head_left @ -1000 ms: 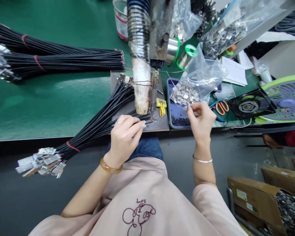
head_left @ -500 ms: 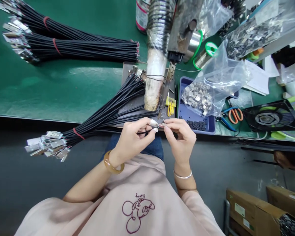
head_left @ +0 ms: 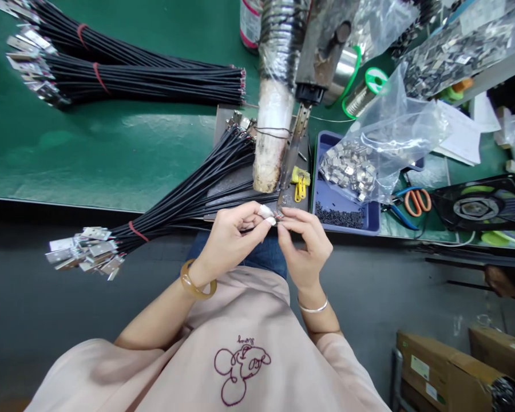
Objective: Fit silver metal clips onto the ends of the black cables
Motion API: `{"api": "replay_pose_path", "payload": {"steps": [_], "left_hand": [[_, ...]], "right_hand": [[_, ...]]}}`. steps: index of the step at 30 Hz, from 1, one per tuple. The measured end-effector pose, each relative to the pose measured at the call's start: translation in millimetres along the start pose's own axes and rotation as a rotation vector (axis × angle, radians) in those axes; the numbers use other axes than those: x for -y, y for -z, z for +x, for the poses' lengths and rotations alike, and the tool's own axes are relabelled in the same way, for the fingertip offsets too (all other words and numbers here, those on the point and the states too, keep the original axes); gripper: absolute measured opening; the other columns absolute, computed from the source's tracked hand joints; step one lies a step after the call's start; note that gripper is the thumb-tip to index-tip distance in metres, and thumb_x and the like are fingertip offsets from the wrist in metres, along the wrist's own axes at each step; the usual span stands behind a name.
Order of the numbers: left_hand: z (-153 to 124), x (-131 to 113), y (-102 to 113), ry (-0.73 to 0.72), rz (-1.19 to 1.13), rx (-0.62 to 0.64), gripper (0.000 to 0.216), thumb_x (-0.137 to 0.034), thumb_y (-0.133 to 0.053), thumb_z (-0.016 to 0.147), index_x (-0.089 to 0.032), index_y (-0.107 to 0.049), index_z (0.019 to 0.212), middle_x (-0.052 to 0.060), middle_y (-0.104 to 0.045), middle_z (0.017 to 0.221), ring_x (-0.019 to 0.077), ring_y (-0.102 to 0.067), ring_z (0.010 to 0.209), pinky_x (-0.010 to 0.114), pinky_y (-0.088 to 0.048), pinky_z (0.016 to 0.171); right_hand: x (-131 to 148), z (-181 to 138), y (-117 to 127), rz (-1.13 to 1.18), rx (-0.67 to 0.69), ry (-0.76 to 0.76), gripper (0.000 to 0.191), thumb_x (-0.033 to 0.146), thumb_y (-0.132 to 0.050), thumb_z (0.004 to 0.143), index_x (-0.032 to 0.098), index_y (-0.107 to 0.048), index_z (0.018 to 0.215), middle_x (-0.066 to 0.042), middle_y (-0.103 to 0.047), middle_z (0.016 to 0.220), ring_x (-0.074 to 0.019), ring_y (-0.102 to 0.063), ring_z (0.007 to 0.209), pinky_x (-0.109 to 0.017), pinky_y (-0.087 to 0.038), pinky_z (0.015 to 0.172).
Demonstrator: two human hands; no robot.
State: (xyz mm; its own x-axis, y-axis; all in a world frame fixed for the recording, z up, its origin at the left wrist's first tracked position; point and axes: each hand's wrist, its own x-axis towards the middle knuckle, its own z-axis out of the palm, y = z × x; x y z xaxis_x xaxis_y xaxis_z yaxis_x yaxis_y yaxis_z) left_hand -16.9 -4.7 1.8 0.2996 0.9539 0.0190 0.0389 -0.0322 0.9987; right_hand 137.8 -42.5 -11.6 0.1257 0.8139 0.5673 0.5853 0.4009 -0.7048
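My left hand is closed in a pinch in front of the bench edge, white coverings on its thumb and index fingertips. It holds a thin black cable, mostly hidden by the fingers. My right hand pinches at the same spot, fingertips touching or nearly touching the left ones. Tiny coloured wire ends show between the hands; what the right fingers grip is too small to make out. Beside the left hand lies a bundle of black cables with metal plugs overhanging the edge. A soldering iron points down just above the hands.
A wrapped hose hangs beside the iron. Right of it are a yellow clip, a blue tray with metal shells and black bits, solder spools, pliers and a fan. More cable bundles lie back left.
My right hand has shifted slightly left and closer to the left fingertips. Coloured wire ends now show between them. The view has shifted a little; the bench items lie as before.
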Motion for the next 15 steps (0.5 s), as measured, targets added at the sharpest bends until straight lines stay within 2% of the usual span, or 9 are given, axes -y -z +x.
{"api": "replay_pose_path", "payload": {"steps": [4, 8, 11, 13, 15], "left_hand": [[2.9, -0.6, 1.4, 0.003, -0.021, -0.003, 0.01, -0.021, -0.067, 0.084, -0.013, -0.074, 0.083, -0.001, -0.06, 0.057, 0.008, -0.051, 0.05, 0.018, -0.043, 0.05], [2.7, 0.3, -0.7, 0.028, -0.025, -0.01, 0.011, -0.021, -0.069, 0.081, -0.014, -0.077, 0.078, 0.002, -0.065, 0.063, 0.0109, -0.057, 0.057, 0.019, -0.045, 0.051], [2.3, 1.6, -2.6, 0.06, -0.03, -0.02, 0.01, -0.02, -0.069, 0.078, -0.014, -0.075, 0.074, 0.002, -0.065, 0.064, 0.0113, -0.057, 0.057, 0.019, -0.045, 0.049], [2.7, 2.9, -3.1, 0.064, -0.034, -0.028, 0.008, -0.019, -0.069, 0.076, -0.014, -0.073, 0.071, 0.002, -0.064, 0.062, 0.0107, -0.055, 0.055, 0.019, -0.044, 0.049], [3.3, 4.2, -3.1, 0.058, -0.039, -0.036, 0.008, -0.019, -0.068, 0.077, -0.014, -0.073, 0.072, 0.001, -0.062, 0.06, 0.0103, -0.053, 0.055, 0.018, -0.043, 0.049]], "right_hand": [[-3.6, -0.4, 4.9, 0.113, -0.074, -0.004, 0.021, 0.013, -0.059, 0.094, 0.027, -0.068, 0.107, -0.005, -0.077, 0.108, -0.021, -0.076, 0.099, -0.042, -0.064, 0.086], [-1.0, 1.1, 7.7, 0.11, -0.043, 0.0, 0.013, 0.016, -0.062, 0.093, 0.026, -0.068, 0.099, -0.004, -0.078, 0.103, -0.0213, -0.076, 0.096, -0.042, -0.065, 0.084], [0.3, 2.7, 7.0, 0.124, -0.003, -0.079, 0.009, 0.018, -0.063, 0.093, 0.025, -0.068, 0.094, -0.004, -0.078, 0.1, -0.0204, -0.077, 0.092, -0.041, -0.065, 0.082], [-0.9, 3.5, 6.3, 0.119, -0.024, -0.117, 0.008, 0.019, -0.064, 0.093, 0.025, -0.069, 0.093, -0.003, -0.079, 0.1, -0.02, -0.077, 0.089, -0.04, -0.066, 0.081], [-3.4, 3.5, 5.7, 0.068, -0.054, -0.082, 0.008, 0.018, -0.067, 0.091, 0.025, -0.069, 0.093, -0.003, -0.079, 0.1, -0.0203, -0.078, 0.091, -0.041, -0.066, 0.082]]}}
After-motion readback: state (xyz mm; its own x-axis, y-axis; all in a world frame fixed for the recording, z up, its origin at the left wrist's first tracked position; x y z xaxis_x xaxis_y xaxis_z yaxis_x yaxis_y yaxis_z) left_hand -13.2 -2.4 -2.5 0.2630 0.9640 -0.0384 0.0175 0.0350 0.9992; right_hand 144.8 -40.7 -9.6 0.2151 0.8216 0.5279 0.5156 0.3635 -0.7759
